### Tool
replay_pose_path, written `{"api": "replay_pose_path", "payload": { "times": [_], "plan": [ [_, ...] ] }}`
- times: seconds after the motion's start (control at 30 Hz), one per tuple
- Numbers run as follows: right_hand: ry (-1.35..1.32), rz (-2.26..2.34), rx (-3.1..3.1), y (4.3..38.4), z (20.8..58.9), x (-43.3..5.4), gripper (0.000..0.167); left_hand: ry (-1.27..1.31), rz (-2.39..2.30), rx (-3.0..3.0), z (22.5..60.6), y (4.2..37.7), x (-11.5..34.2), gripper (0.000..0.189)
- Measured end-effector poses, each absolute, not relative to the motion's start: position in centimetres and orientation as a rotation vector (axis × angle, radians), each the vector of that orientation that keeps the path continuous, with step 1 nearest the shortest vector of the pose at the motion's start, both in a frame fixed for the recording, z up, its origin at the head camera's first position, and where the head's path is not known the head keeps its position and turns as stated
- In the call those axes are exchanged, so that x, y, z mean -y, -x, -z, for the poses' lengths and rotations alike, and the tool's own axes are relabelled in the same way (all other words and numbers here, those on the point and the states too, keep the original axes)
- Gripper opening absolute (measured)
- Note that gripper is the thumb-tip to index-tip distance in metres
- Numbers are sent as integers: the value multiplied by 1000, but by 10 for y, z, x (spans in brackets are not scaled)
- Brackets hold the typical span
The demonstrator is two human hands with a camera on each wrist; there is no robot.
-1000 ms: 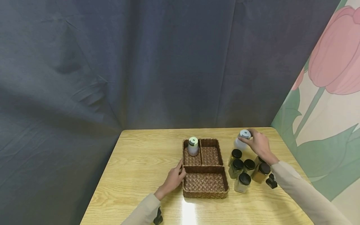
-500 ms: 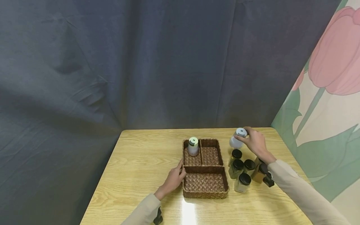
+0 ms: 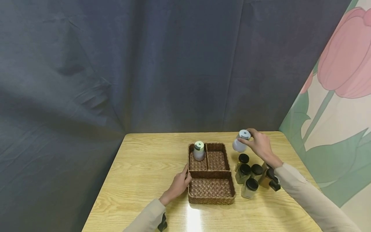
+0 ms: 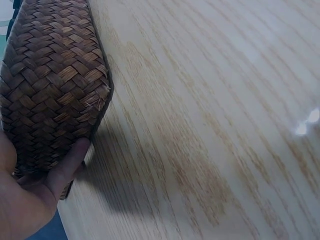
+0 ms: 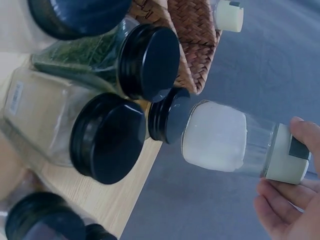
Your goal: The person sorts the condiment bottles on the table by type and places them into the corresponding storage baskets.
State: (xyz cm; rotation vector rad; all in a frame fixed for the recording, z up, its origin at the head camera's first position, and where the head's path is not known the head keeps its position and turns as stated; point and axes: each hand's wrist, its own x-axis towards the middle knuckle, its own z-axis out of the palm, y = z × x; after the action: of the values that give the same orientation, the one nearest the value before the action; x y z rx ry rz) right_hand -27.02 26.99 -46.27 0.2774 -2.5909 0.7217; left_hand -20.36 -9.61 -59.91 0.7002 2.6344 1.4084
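Note:
In the head view, my right hand [image 3: 260,145] pinches the pale cap of a clear seasoning jar [image 3: 242,141] between thumb and fingers. White powder fills much of the jar [image 5: 215,136], which is lifted and tilted in the right wrist view. My left hand [image 3: 179,184] holds the left wall of a brown woven basket [image 3: 211,200]; one finger lies along its outer weave in the left wrist view. Three compartments divide the basket. A similar jar with a pale green cap [image 3: 199,151] stands in the back left one.
Several black-lidded jars cluster right of the basket, including a front jar [image 3: 250,188] and a jar of green herbs [image 5: 87,60]. They stand on a wooden table [image 3: 145,161]. A dark curtain [image 3: 179,71] hangs behind it, and a flower-patterned wall [image 3: 336,106] rises at the right.
My right hand has carried the white-powder jar leftward and slightly up, toward the basket, and the jar has tilted. My left hand and the basket have stayed put.

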Motion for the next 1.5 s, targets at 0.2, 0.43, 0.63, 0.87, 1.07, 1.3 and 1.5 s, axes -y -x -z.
{"api": "replay_pose_path", "payload": {
  "times": [0.2,0.43,0.63,0.87,1.07,1.3,1.5],
  "plan": [
    [-266,-747,2603,270,461,-264,53,-672,-1410,-2609,597,203,95,60],
    [-305,-794,2586,270,460,-256,51,-664,-1409,-2618,596,202,95,60],
    [-331,-835,2587,269,459,-250,51,-648,-1401,-2626,596,203,96,60],
    [-355,-876,2616,268,460,-243,51,-652,-1415,-2623,596,203,96,60],
    [-384,-885,2611,266,460,-238,50,-667,-1418,-2621,597,203,96,60],
    [-418,-883,2595,265,459,-231,49,-646,-1416,-2626,598,203,96,60],
    [-455,-892,2577,264,458,-225,48,-649,-1408,-2630,598,203,96,60]
  ]
}}
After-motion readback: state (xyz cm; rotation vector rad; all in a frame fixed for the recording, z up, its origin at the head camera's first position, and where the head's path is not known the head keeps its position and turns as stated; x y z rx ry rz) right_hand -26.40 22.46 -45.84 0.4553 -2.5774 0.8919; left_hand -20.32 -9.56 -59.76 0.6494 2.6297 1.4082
